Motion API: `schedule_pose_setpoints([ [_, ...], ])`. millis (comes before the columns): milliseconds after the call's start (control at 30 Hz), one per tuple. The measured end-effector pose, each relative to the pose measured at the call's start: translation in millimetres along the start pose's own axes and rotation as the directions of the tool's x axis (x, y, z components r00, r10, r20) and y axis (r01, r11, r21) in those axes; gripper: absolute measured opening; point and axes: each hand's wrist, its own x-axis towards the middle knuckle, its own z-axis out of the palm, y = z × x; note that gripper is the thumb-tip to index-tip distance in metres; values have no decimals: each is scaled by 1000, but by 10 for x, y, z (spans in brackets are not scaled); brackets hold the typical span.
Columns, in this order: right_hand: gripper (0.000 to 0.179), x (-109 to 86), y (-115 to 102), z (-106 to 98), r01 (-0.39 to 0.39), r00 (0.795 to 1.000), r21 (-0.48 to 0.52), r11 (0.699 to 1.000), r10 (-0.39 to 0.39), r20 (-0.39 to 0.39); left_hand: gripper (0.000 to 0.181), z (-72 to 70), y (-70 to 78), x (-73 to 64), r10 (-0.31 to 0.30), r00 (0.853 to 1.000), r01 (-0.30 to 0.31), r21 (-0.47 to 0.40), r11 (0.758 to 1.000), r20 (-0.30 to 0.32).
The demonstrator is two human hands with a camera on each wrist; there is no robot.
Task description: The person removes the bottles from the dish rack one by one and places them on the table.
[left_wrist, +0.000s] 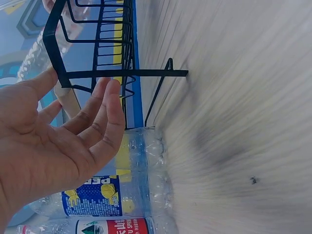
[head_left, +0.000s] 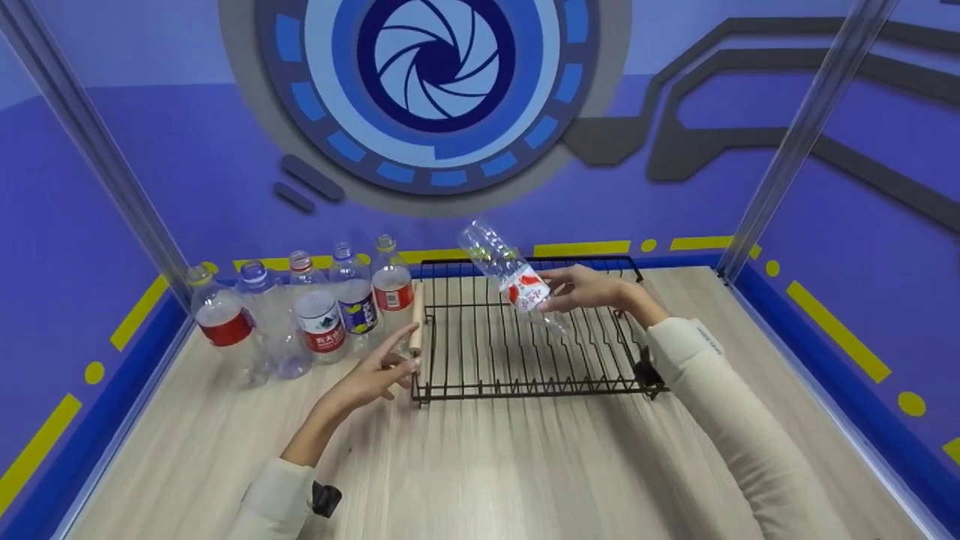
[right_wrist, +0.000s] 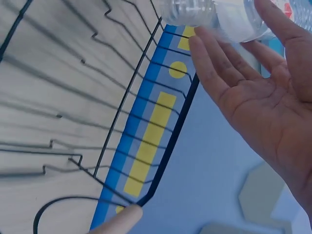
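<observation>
A clear plastic bottle [head_left: 523,289] with a red-and-white label is tilted above the black wire rack [head_left: 525,388]. My right hand [head_left: 581,289] pinches it by the label between thumb and fingers; part of it also shows in the right wrist view as a clear bottle [right_wrist: 234,19]. At the rack's left end is a pale wooden handle [head_left: 418,319]. My left hand [head_left: 371,375] touches that end, its index finger at the handle and the thumb near the corner. In the left wrist view its other fingers [left_wrist: 105,117] extend loosely beside the black frame.
Several uncapped, clear bottles stand upright left of the rack, among them a lemon-labelled one [head_left: 358,311] and one with a red-and-white label [head_left: 321,322]. Blue-purple panels [head_left: 180,150] enclose the wooden tabletop [head_left: 480,465] at the back and sides.
</observation>
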Motion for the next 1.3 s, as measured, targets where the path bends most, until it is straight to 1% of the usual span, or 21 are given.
schedule_pose_setpoints([
  [100,78,-107,58,6,9,1000,3,1000,-9,-3,69,1,1,-8,-2,1000,2,0,1000,5],
  [233,79,-202,139,30,26,1000,26,999,-26,7,70,-4,-2,-2,-5,1000,5,2,1000,6],
  [367,79,-279,184,43,43,999,9,999,-43,12,70,-1,-11,4,4,1000,-4,-1,1000,15],
  [433,78,-316,185,48,46,999,-3,999,-45,12,70,3,-17,5,15,1000,-15,-3,1000,23],
  [567,76,-385,157,60,75,997,-13,997,-75,24,71,10,-12,5,24,999,-24,-9,1000,31],
  [700,75,-432,93,77,112,993,-16,994,-112,42,71,-2,-4,-2,18,1000,-17,-13,1000,25],
  [800,75,-467,59,86,130,990,-21,991,-129,57,71,-12,-7,6,25,999,-24,-15,1000,22],
  [933,72,-501,25,113,165,984,-35,986,-162,79,71,-19,-17,-10,31,999,-31,-12,999,16],
  [1100,70,-558,34,162,213,972,-26,977,-209,103,71,5,-18,-24,18,1000,-18,-4,1000,6],
  [1200,70,-591,56,176,222,969,-18,975,-219,116,71,14,-13,-12,17,1000,-17,-4,1000,-1],
  [1300,70,-620,72,171,211,971,-21,977,-208,120,70,10,2,13,23,1000,-23,1,1000,-19],
])
